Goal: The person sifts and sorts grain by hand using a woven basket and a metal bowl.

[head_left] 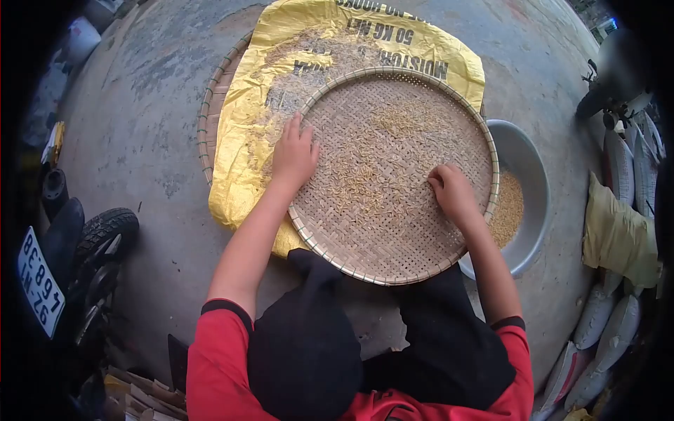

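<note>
A round woven bamboo winnowing tray (393,256) lies tilted across my knees and a yellow sack. Loose straw-coloured grains (361,175) are scattered over its middle, with a smaller patch near the far side. My left hand (295,156) rests on the tray's left rim, its fingers stretched out and slightly apart. Over the right part of the weave, my right hand (453,189) has its fingertips pinched together just above the surface. Whatever may be between those fingertips is too small to make out.
The printed yellow sack (242,165), strewn with chaff, covers another woven tray (210,105). A grey metal basin (537,189) holding grain (509,210) stands at the right, partly under the tray. A motorbike wheel (109,238) is at left; filled sacks (611,330) line the right.
</note>
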Demonstrator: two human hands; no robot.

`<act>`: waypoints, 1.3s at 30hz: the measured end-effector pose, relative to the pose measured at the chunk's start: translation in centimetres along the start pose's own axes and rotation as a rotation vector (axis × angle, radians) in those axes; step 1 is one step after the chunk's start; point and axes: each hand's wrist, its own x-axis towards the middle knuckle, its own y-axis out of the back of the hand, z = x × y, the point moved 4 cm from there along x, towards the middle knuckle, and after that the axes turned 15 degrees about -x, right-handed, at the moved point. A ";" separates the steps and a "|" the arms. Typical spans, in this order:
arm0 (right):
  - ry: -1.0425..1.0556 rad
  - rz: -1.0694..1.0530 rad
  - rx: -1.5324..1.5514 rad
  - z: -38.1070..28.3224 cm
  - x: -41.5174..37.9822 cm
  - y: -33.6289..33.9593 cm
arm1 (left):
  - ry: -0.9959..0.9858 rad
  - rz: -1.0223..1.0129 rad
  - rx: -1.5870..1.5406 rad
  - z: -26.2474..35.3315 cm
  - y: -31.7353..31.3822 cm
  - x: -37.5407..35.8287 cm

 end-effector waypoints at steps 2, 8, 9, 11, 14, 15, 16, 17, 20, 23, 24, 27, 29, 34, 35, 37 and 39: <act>0.023 0.004 -0.021 0.0 0.0 0.0 | 0.000 0.004 0.006 0.0 0.0 0.0; 0.031 -0.008 -0.103 0.0 -0.1 -0.1 | 0.011 -0.013 -0.015 0.0 0.0 0.1; 0.009 -0.007 -0.112 0.0 -0.2 0.2 | 0.011 -0.014 -0.016 0.1 0.1 0.1; -0.012 -0.007 -0.122 0.2 -0.4 0.5 | 0.007 -0.007 0.005 0.2 0.2 0.1; -0.009 0.023 -0.058 0.8 -1.4 1.4 | -0.011 0.012 0.004 0.1 0.1 0.0; -0.023 0.068 -0.002 1.1 -2.1 2.2 | -0.008 0.016 0.007 0.1 0.1 0.0; -0.037 0.113 0.053 1.4 -2.8 2.9 | -0.004 0.007 0.001 0.1 0.1 0.0; -0.032 0.112 0.054 1.8 -3.6 3.3 | 0.001 -0.002 -0.007 0.0 0.0 0.0; -0.197 0.246 0.137 5.2 -6.3 4.7 | -0.011 0.007 0.004 -0.1 0.0 0.0; -0.400 0.367 0.170 10.3 -8.2 5.0 | -0.010 0.011 0.003 -0.1 0.0 0.0; -0.471 0.382 0.088 11.8 -8.6 4.8 | -0.012 0.013 0.002 0.0 -0.1 0.0; -0.540 0.408 -0.001 13.0 -8.6 4.5 | 0.003 0.012 -0.008 -0.1 0.1 0.0; -0.491 0.467 0.247 10.7 -8.0 5.0 | -0.018 0.006 0.016 0.1 0.1 -0.1; 0.074 0.240 0.140 2.5 -3.8 6.0 | -0.010 -0.018 0.044 0.2 0.0 0.0; 0.071 0.244 0.142 2.0 -3.0 5.7 | -0.016 -0.008 0.057 0.2 0.0 0.0; 0.156 0.074 0.154 1.2 -1.5 4.0 | -0.010 -0.011 0.059 0.3 0.1 0.0; 0.195 0.059 0.086 1.1 -0.4 3.0 | 0.001 -0.015 0.059 0.3 0.2 0.1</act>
